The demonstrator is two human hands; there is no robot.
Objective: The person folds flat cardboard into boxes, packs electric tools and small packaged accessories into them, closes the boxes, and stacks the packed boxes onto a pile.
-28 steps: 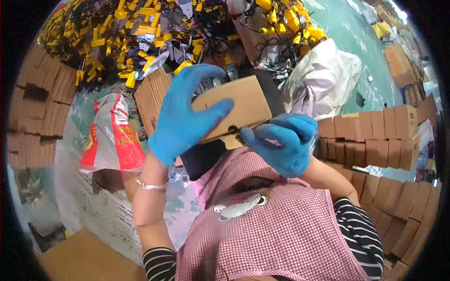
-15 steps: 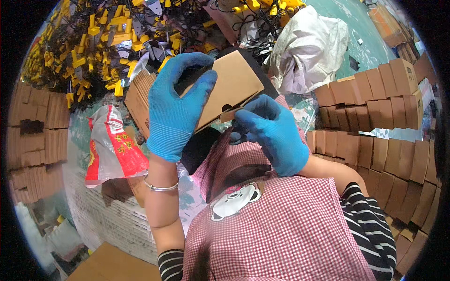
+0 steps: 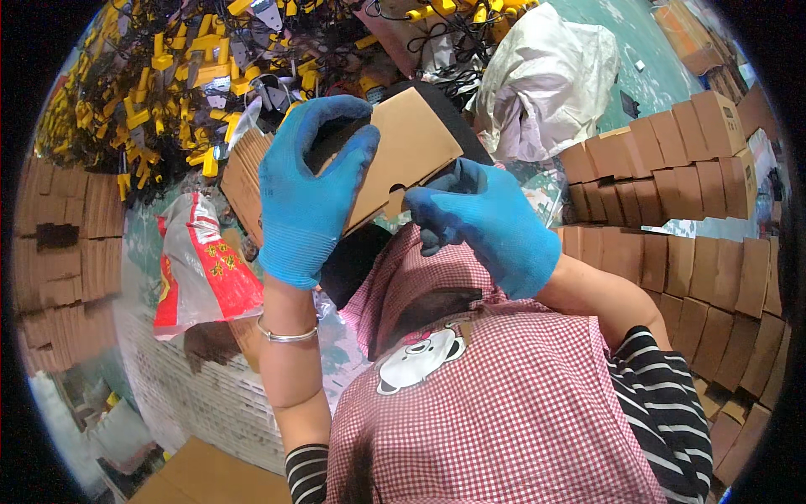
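Note:
A small brown cardboard box (image 3: 413, 141) is tilted in front of me, its plain face up. My left hand (image 3: 312, 193), in a blue knitted glove, grips the box from its left side, thumb lying on the top face. At the near right end, my gloved right hand (image 3: 495, 225) has its thumb and fingers bent against the edge. Beside those fingertips a small cardboard tab (image 3: 395, 202) sticks out under a dark half-round notch. The right fingers partly hide this end of the box.
Behind the box lies a heap of yellow-and-black corded tools (image 3: 206, 76). A white woven sack (image 3: 550, 80) stands at the far right. Rows of cardboard boxes (image 3: 672, 265) line the right, with stacked cardboard (image 3: 67, 269) on the left. A red-and-clear plastic bag (image 3: 206, 269) lies left of my forearm.
The box and my left hand have shifted slightly left. My right hand has moved a little up, and its fingers now sit further along the box's edge, leaving the tab more exposed.

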